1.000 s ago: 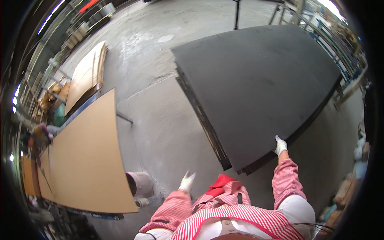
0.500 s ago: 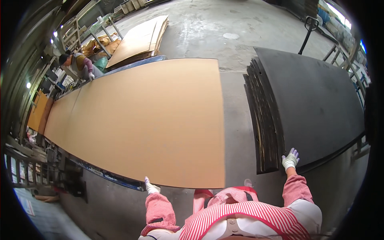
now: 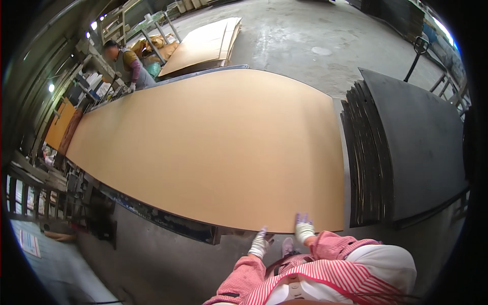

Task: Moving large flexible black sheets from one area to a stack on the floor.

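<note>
A large smooth tan board (image 3: 218, 147) lies across a table with a dark blue frame (image 3: 168, 218), its right end reaching past the frame. My left hand (image 3: 259, 245), in a white glove with purple fingertips, grips the board's near edge, thumb on top and the other fingers partly hidden below. Just right of it, my right hand (image 3: 304, 230), gloved alike, rests on the board near that edge with its fingers stretched out. To the right, a stack of black boards (image 3: 422, 137) with ragged left edges stands close to the tan board's end.
Across the table a co-worker (image 3: 129, 66) keeps a gloved hand at the board's far edge. Behind lies a stack of tan sheets (image 3: 203, 46). A pallet-jack handle (image 3: 414, 58) rises beyond the black stack. Dark railings (image 3: 35, 198) stand at the left.
The tan board has slid right, narrowing the gap to the black stack. My left hand has moved right along its edge; my right hand has left the black stack for the tan board.
</note>
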{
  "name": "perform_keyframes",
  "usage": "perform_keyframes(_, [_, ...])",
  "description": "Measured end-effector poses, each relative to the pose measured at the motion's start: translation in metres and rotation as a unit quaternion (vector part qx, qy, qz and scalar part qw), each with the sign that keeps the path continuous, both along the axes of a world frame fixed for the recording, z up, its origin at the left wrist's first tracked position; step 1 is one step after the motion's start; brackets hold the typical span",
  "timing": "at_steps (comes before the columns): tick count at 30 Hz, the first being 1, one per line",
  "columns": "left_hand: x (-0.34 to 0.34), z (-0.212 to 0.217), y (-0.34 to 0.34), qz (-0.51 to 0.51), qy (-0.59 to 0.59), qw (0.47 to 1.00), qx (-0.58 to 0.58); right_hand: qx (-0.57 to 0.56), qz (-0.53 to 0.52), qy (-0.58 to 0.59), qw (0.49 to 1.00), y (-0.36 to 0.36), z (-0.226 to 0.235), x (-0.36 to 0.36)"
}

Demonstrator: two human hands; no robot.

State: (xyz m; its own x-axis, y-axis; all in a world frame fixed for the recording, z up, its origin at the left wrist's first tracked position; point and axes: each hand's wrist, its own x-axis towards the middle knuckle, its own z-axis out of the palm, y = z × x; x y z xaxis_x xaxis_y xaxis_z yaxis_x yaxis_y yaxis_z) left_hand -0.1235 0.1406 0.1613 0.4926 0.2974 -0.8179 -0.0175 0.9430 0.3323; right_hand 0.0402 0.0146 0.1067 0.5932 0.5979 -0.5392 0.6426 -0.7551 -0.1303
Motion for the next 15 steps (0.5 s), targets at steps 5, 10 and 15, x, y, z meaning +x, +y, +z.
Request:
perform_keyframes(5, [-0.123, 0.012, 0.17, 0.403, -0.01, 0.903, 0.148, -0.077, -0.043, 0.074, 0.993, -0.061, 0.054, 0.039])
perform_keyframes(10, [-0.179, 0.042, 0.23, 0.388, -0.069, 0.879, 0.267, -0.057, -0.067, 0.083, 0.993, -0.155, 0.059, 0.058])
perform_keyframes(15, [-0.088, 0.187, 0.202, 0.31, -0.045, 0.804, 0.506, 0.153, -0.08, 0.054, 0.984, -0.156, 0.099, 0.065])
